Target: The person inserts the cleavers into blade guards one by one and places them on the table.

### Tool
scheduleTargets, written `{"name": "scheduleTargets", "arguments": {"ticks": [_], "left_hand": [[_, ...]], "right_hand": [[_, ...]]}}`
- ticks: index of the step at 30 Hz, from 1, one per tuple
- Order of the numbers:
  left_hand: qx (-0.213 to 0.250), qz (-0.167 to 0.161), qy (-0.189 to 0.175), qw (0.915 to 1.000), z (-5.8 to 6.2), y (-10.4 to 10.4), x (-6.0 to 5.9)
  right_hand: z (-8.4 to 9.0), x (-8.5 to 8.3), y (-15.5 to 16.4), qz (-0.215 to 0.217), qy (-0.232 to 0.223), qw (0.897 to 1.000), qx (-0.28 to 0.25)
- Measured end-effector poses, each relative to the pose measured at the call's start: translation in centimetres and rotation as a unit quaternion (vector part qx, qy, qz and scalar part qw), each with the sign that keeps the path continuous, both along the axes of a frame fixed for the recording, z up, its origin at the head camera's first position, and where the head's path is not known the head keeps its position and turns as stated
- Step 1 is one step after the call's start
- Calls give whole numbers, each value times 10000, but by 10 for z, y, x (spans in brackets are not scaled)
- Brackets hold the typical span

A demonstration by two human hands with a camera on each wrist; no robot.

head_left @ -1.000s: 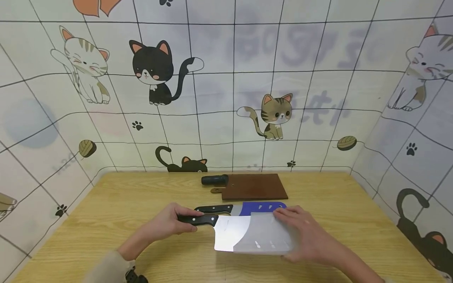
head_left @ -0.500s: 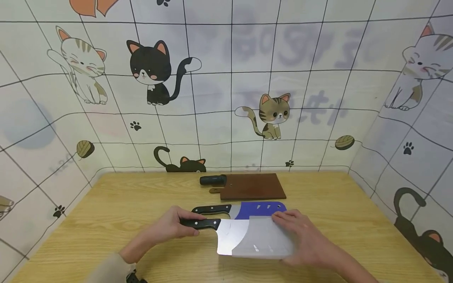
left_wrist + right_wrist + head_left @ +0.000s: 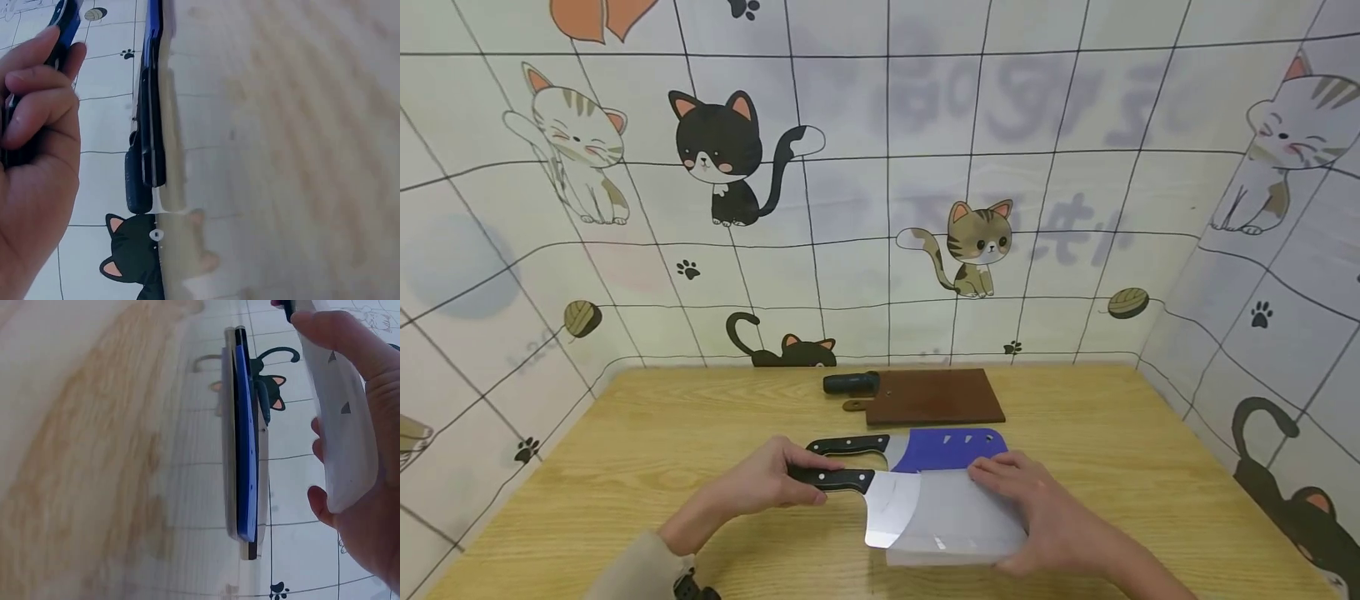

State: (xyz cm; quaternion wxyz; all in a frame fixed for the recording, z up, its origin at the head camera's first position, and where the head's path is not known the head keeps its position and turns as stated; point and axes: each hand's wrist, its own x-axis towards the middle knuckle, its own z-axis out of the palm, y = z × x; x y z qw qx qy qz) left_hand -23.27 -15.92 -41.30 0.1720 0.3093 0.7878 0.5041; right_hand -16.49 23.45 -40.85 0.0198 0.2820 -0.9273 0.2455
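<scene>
My left hand (image 3: 767, 479) grips the black riveted handle (image 3: 842, 479) of a cleaver. A strip of its bare steel blade (image 3: 886, 510) shows near the handle. The rest of that blade sits in a translucent white blade cover (image 3: 962, 518), whose lower edge sticks out below the steel. My right hand (image 3: 1048, 517) holds the cover at its far end; in the right wrist view, the thumb lies on one face of the cover (image 3: 347, 431) and fingertips show past its edge. Behind the cleaver lies a second knife (image 3: 850, 445) with a blue blade cover (image 3: 951, 450).
A brown cutting board (image 3: 936, 397) lies farther back on the wooden table (image 3: 715, 400). At its left end is a black cylindrical handle (image 3: 850, 383). A wall covering (image 3: 850, 275) with cat drawings stands behind the table's back edge.
The cleaver has moved slightly toward me and to the right. The bare strip of steel has grown narrower, and the white cover's lower edge now shows below the blade.
</scene>
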Motion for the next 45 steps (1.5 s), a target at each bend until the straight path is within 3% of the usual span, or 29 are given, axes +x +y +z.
{"name": "scheduleTargets", "arguments": {"ticks": [6, 14, 24, 26, 31, 38, 41, 45], "left_hand": [[183, 250, -173, 9994, -2, 13, 6], [176, -193, -530, 9983, -5, 9, 5], [366, 33, -531, 9979, -7, 22, 22], [354, 119, -492, 9981, -7, 24, 24], [21, 169, 56, 9998, -10, 24, 22], [-323, -217, 720, 9966, -15, 23, 16], [-380, -333, 868, 9949, -16, 23, 16], [-660, -337, 869, 9935, -16, 23, 16]], "right_hand": [[0, -2, -6, -290, 561, 9980, -22], [-3, 0, -3, 56, 311, 9995, 34], [-15, -1, -4, 292, 1542, 9875, -127], [-16, 0, -4, 219, 1462, 9889, -122], [-15, 6, -4, -99, 529, 9985, 41], [-12, 8, -3, -145, -480, 9987, 127], [-12, 9, -3, -190, -718, 9971, 152], [-15, 9, -5, -266, -704, 9967, 314]]}}
